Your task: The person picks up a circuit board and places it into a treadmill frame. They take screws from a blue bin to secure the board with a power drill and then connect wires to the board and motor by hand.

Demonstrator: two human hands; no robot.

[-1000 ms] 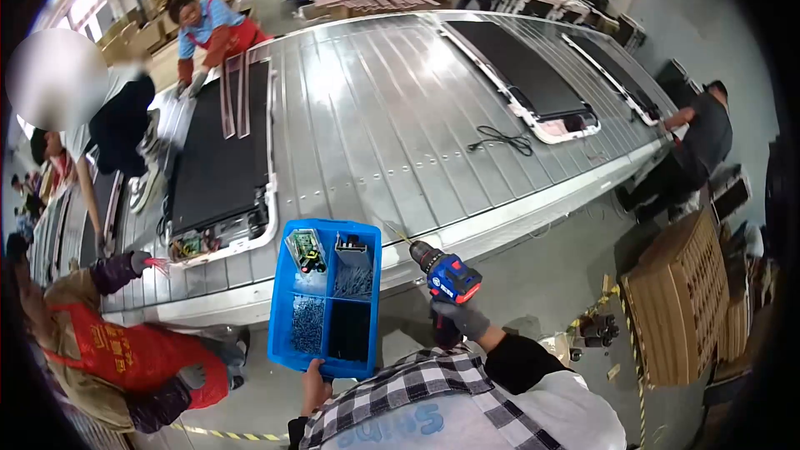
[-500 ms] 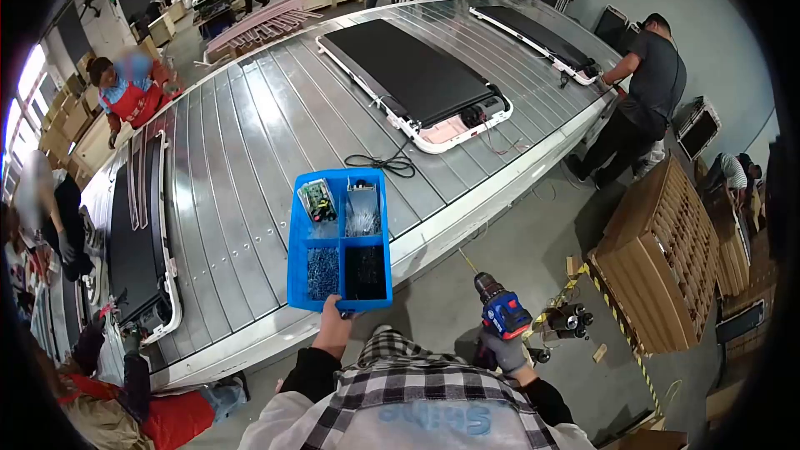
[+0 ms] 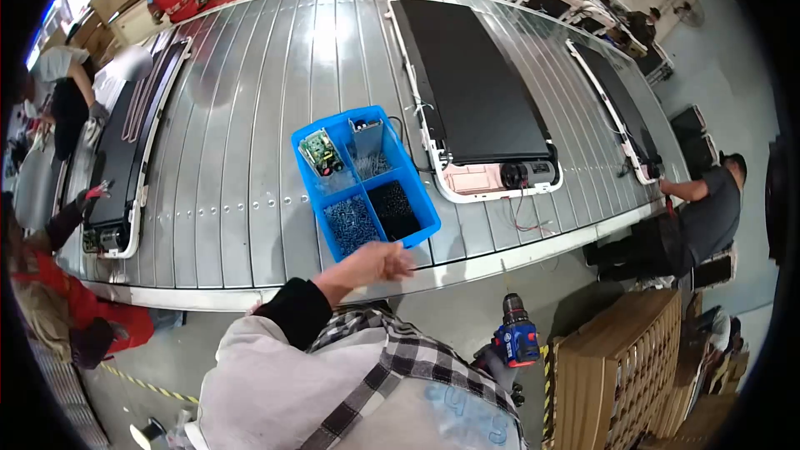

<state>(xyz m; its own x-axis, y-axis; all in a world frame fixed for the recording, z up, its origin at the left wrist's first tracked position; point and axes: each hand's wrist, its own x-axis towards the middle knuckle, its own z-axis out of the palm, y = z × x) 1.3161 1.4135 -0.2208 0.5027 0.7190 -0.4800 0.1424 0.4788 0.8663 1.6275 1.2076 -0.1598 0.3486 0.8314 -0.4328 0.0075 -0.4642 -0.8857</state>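
Okay, so on the big ribbed metal table (image 3: 242, 167), just left of the black panel (image 3: 479, 83), the blue bin (image 3: 423, 234) now sits; half a second ago it was being held up. The drill (image 3: 520, 343) is below the table edge, gloved right hand (image 3: 495, 363) wrapped round it. Bare left hand (image 3: 379, 262)'s by the bin's near edge, fingers curled, can't tell if pinching. Screws (image 3: 350, 221) fill one compartment.
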